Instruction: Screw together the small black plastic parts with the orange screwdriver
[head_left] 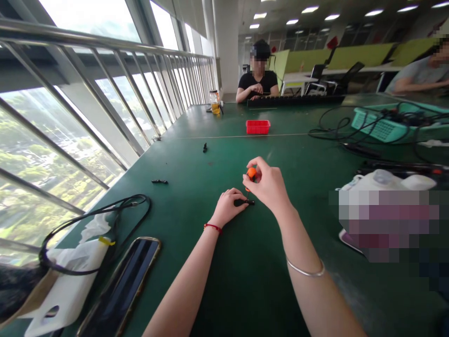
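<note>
My right hand pinches the orange handle of a small screwdriver between thumb and fingers. Its thin shaft points down at a small black part on the green table. Whether the tip sits in the part is too small to tell. From the left, my left hand grips that black part low against the tabletop, with its fingers covering one end. Two other small black pieces lie farther off to the left: a flat one and an upright one.
A red tray stands ahead on the green table. At left lie a phone and a black cable. A teal basket with cables is at right. A person in black sits opposite.
</note>
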`<action>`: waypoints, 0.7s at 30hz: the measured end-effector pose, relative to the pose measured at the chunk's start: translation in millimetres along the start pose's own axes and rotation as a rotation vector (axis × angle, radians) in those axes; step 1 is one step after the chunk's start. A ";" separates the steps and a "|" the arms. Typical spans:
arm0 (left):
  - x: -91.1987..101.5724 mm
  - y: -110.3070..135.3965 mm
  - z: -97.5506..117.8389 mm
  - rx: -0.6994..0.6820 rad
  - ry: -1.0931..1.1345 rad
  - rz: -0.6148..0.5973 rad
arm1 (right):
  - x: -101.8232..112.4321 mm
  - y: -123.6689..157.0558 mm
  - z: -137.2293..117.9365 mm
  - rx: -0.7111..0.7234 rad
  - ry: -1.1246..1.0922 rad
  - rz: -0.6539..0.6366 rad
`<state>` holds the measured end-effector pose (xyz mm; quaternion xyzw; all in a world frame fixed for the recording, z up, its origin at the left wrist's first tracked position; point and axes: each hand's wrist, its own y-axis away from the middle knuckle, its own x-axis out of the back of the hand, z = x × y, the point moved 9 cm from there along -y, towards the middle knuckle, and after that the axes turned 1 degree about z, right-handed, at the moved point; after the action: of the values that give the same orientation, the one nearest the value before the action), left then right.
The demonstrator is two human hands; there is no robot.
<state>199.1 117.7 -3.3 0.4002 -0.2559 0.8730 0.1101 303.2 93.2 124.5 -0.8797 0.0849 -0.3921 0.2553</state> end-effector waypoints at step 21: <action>0.9 1.3 2.4 -0.012 0.006 -0.008 | 6.5 3.0 3.9 -0.008 0.068 -0.016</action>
<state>199.5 115.4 -1.8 0.3981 -0.2591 0.8722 0.1167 310.6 89.9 124.9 -0.8676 0.0883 -0.4234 0.2455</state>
